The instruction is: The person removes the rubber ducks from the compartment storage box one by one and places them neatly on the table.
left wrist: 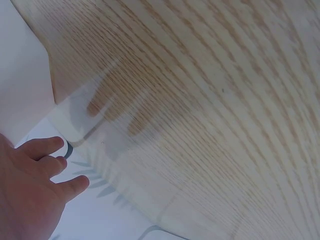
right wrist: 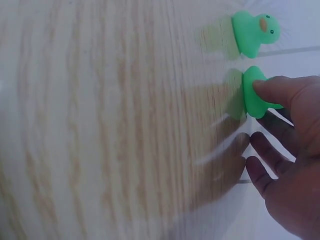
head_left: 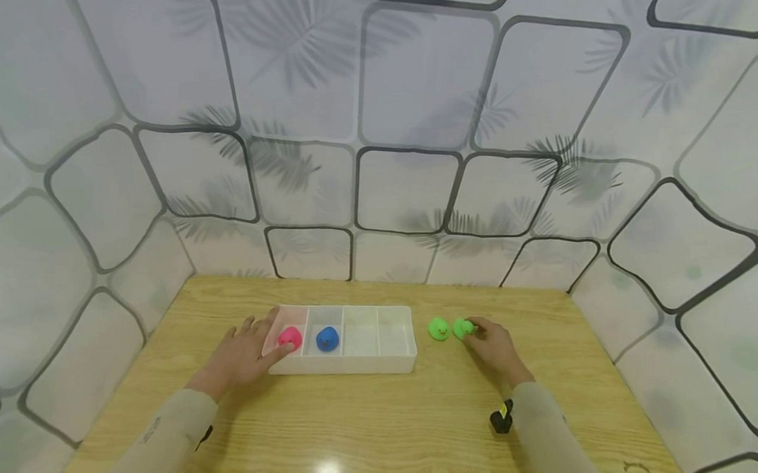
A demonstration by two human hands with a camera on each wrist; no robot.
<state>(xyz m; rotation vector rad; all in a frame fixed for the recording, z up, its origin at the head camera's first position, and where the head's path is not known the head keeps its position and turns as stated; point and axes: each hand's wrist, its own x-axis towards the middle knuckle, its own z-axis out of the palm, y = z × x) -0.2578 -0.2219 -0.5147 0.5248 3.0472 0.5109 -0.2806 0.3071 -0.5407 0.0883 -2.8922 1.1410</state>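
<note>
A white divided tray (head_left: 349, 365) stands on the table. A pink rubber duck (head_left: 290, 337) sits in its leftmost compartment, a blue rubber duck (head_left: 327, 339) in the one beside it. My left hand (head_left: 247, 351) rests at the tray's left end, fingers stretched toward the back corner, thumb reaching over the pink duck's front. In the left wrist view, the left hand (left wrist: 30, 190) shows spread fingers beside the tray's white wall (left wrist: 22, 75). My right hand (head_left: 493, 344) pinches a green rubber duck (right wrist: 254, 97) between thumb and fingers, low at the tabletop. Another green rubber duck (head_left: 439, 328) sits left of it.
The wooden table (head_left: 362, 428) ends at a patterned fabric wall (head_left: 409, 193), with more fabric on both sides. A small black object with a yellow mark (head_left: 502, 417) is beside the right sleeve (head_left: 546, 427).
</note>
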